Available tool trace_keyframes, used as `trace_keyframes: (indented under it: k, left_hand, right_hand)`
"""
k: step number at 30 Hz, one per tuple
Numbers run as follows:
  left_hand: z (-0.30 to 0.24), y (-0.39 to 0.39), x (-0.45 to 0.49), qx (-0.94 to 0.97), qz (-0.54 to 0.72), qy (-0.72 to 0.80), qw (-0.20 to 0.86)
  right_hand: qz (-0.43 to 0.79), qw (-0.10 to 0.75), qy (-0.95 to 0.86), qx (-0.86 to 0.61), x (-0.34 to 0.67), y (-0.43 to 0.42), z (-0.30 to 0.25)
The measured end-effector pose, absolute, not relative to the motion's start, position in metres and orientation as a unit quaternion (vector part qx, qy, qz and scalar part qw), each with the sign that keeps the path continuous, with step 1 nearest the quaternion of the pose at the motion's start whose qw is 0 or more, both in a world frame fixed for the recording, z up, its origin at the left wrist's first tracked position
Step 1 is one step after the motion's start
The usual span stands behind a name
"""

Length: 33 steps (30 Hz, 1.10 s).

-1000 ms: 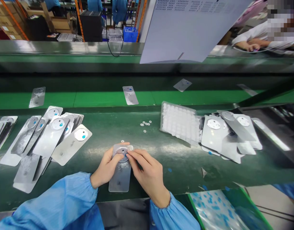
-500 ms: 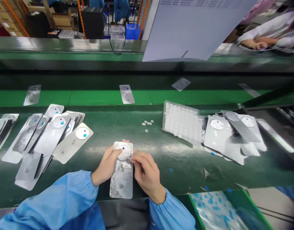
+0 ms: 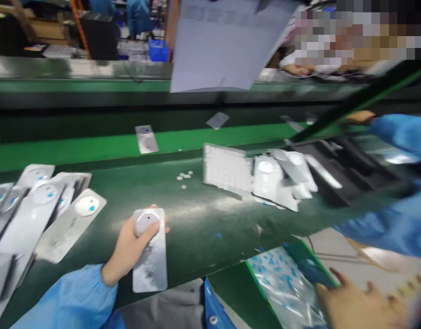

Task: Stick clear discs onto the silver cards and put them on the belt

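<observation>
My left hand (image 3: 130,246) grips a silver rectangular panel (image 3: 150,269) by its upper part, thumb lying over the edge of its round white disc (image 3: 144,221). The panel stays low over the near edge of the green bench. Far to the lower right, my right hand (image 3: 361,299) is blurred, with its fingers spread apart and nothing visible in them. It is beside a green-edged bin (image 3: 265,292) that holds a clear plastic bag (image 3: 284,278) dotted with small blue pieces.
Similar panels (image 3: 71,226) are piled on the left, and more panels (image 3: 267,180) lie on the right beside a white tray (image 3: 226,167). Several small white discs (image 3: 183,176) rest mid-bench. A co-worker's blue sleeves (image 3: 398,137) reach in at the right, near a black tray (image 3: 347,192).
My right hand has left the panel's disc and moved far to the lower right, its fingers now spread. The left hand keeps hold of the panel. The view has swung right.
</observation>
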<state>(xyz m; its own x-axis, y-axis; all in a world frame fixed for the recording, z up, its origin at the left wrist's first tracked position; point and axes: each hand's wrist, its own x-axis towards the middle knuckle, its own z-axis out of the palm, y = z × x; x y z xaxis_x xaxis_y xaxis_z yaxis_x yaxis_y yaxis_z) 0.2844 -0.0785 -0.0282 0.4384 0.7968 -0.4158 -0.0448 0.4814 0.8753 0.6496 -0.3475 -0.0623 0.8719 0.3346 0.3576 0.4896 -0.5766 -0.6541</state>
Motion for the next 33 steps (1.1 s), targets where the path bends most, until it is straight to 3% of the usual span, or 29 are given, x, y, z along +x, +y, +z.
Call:
trace_keyframes:
  k: [2,4,7,9,11,14,17,22,28,33]
  left_hand:
    - [-0.030,-0.079,0.285,0.431,0.278,0.471,0.718]
    - [-0.033,-0.080,0.294,0.431,0.275,0.483,0.711]
    - [-0.035,-0.092,0.320,0.424,0.280,0.463,0.726]
    - [-0.032,-0.104,0.341,0.434,0.282,0.420,0.745]
    - [-0.027,-0.110,0.355,0.478,0.279,0.365,0.748]
    - [-0.016,-0.102,0.346,0.615,0.271,0.327,0.664]
    - [-0.014,-0.076,0.306,0.752,0.255,0.371,0.482]
    - [-0.030,-0.045,0.249,0.814,0.264,0.441,0.271]
    - [-0.042,-0.046,0.254,0.846,0.216,0.416,0.254]
    - [-0.031,-0.006,0.283,0.836,0.223,0.432,0.254]
  right_hand:
    - [-0.176,0.366,-0.185,-0.895,0.631,-0.342,-0.062]
    - [-0.173,0.405,-0.177,-0.880,0.595,-0.316,-0.062]
    - [-0.001,0.505,-0.309,-0.806,0.530,-0.262,-0.057]
    - [0.169,0.519,-0.407,-0.732,0.497,-0.233,-0.051]
    - [0.220,0.521,-0.437,-0.700,0.491,-0.218,-0.043]
    - [0.073,0.525,-0.373,-0.762,0.548,-0.210,-0.024]
    - [-0.041,0.512,-0.298,-0.805,0.650,-0.208,0.008]
    - [-0.086,0.458,-0.235,-0.853,0.763,-0.197,0.059]
    - [-0.157,0.353,-0.371,-0.845,0.749,-0.171,0.035]
    - [-0.027,0.385,-0.590,-0.710,0.621,-0.159,-0.036]
